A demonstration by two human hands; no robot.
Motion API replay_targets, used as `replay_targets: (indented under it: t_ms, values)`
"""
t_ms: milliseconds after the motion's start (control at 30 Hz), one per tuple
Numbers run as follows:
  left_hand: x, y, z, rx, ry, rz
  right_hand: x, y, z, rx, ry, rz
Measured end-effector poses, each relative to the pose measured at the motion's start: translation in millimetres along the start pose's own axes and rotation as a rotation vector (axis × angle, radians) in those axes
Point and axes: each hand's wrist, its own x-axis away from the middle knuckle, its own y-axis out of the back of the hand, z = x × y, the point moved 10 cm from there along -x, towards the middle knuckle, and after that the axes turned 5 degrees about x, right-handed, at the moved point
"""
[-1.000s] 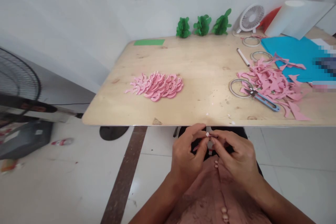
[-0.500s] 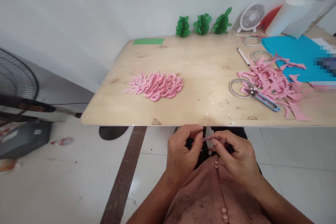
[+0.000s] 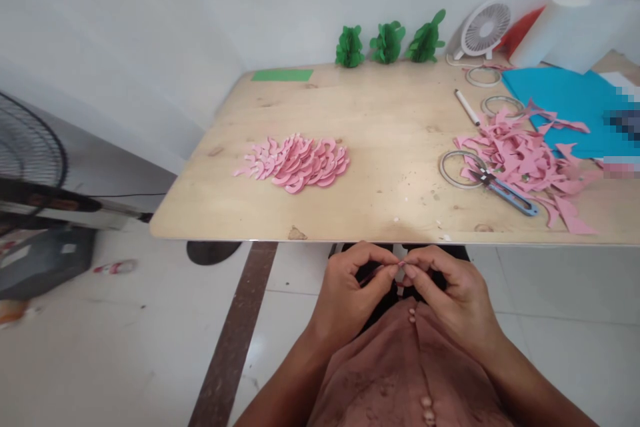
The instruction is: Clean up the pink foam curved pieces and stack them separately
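Note:
Over my lap, just off the table's front edge, both my hands meet fingertip to fingertip. My left hand [image 3: 361,283] is closed in a pinch on a thin pink strip [image 3: 371,275], part of which shows under its curled fingers. My right hand [image 3: 445,290] pinches the strip's other end, close against the left fingertips. Most of the strip is hidden, and I cannot make out its exact shape. Beyond the hands, a heap of curved pink cut-outs [image 3: 305,163] lies on the left half of the wooden table [image 3: 380,120].
Pink scraps [image 3: 525,153] cover the table's right side, with blue thread snips [image 3: 510,193], tape rings [image 3: 463,169] and a white marker [image 3: 467,107]. Behind are blue sheets [image 3: 555,93], a small white fan [image 3: 485,28], green paper shapes [image 3: 387,42] and a green strip [image 3: 283,75].
My left fingertips have moved right along the pink strip and now meet the right ones. Less strip shows between the hands. The right hand has stayed about where it was.

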Motion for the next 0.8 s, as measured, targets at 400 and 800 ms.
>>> replay_targets:
  t_ms: [400,800]
  values:
    - [9,-6.1,-36,-0.367,-0.338,-0.122,2,8,3,0.137,0.003,-0.114]
    - [16,-8.0,-33,-0.360,-0.378,-0.166,5,7,5,0.110,0.029,-0.096]
